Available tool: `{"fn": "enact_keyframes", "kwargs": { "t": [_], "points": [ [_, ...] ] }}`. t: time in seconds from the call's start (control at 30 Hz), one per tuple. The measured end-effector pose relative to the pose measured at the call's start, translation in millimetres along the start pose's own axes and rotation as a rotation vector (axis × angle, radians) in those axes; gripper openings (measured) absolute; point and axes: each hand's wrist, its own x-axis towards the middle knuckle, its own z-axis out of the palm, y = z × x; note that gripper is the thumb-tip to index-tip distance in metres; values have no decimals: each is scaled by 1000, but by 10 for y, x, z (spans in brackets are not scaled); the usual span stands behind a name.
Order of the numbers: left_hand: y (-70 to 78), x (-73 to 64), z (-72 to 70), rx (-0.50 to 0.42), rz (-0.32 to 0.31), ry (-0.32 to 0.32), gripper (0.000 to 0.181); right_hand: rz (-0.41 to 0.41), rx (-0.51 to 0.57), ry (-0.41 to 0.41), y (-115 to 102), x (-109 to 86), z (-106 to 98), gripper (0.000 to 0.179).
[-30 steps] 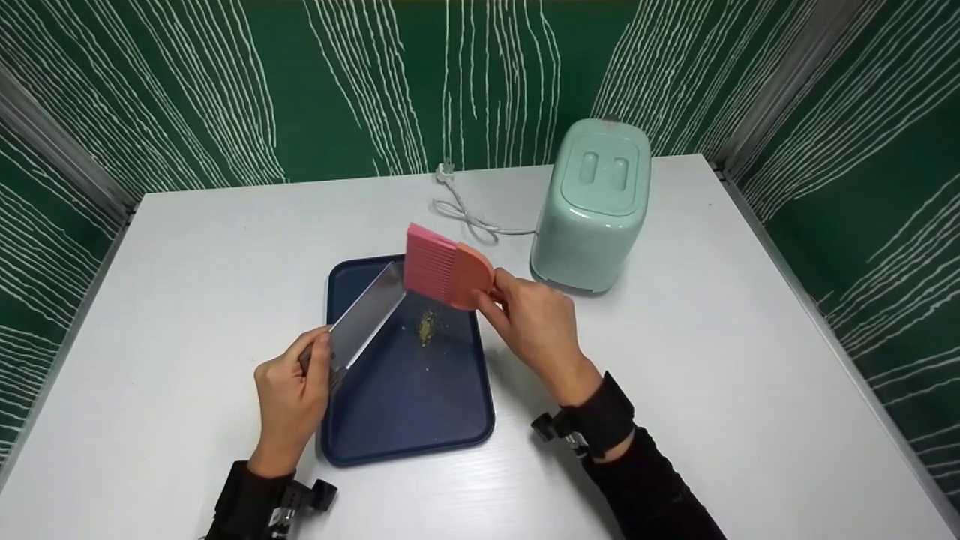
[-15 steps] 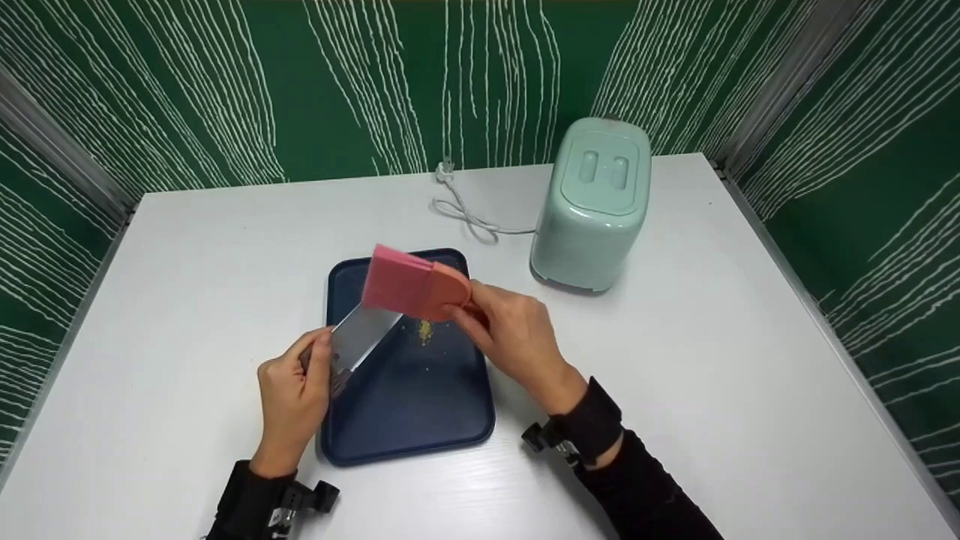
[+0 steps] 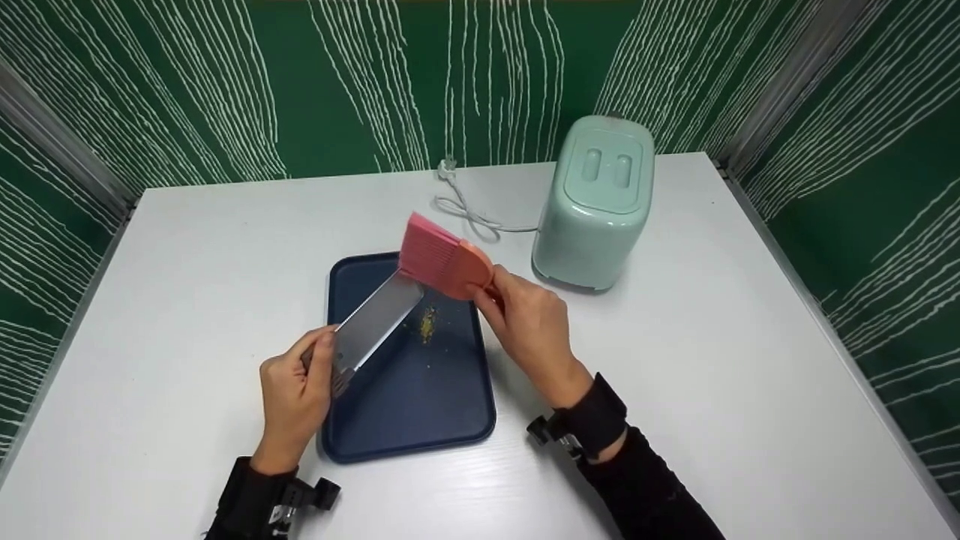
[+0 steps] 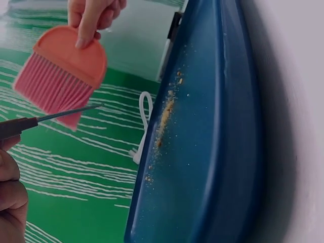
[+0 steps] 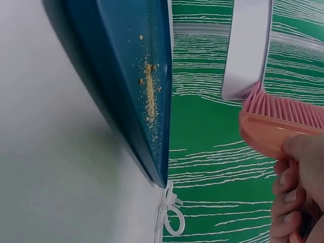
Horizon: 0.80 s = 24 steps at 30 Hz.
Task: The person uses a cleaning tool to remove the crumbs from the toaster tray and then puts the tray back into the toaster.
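Note:
My left hand [image 3: 296, 390] grips the dark handle of a wide, flat metal blade [image 3: 379, 315], tilted above a navy tray [image 3: 412, 424]. One long edge looks finely toothed. My right hand [image 3: 534, 326] pinches a small hand brush [image 3: 444, 259] with an orange head and pink bristles. The bristles meet the far end of the blade; in the right wrist view the bristle corner [image 5: 257, 98] bends against it. Yellow-brown crumbs [image 4: 166, 119] lie in a narrow heap on the tray beneath, with fine specks scattered around.
A mint-green toaster [image 3: 592, 202] stands at the back right, its lid on top. Its white cord [image 3: 480, 220] loops leftward to a plug [image 3: 446, 169] by the back edge of the white table [image 3: 712, 337]. Green panels with white lines enclose the table.
The brush slid down along the blade toward my left hand, then back up to its far end. The blade turned slightly. The crumb heap shows more bits at its far end.

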Motion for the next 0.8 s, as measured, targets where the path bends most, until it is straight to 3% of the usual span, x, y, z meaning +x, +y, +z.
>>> {"fn": "enact_keyframes", "kwargs": {
  "t": [0.3,0.47,0.6,0.8],
  "points": [
    [-25,9,-19,33,64,51,19,-3,-115,-65,19,-15,-5,30],
    [-57,1,-18,91,107,75,27,12,-158,-85,39,-8,-25,30],
    [-65,2,-11,134,107,88,16,27,-130,-66,27,9,-49,30],
    [-62,-4,-5,130,110,79,16,22,-57,-19,9,16,-42,27]
  ]
}}
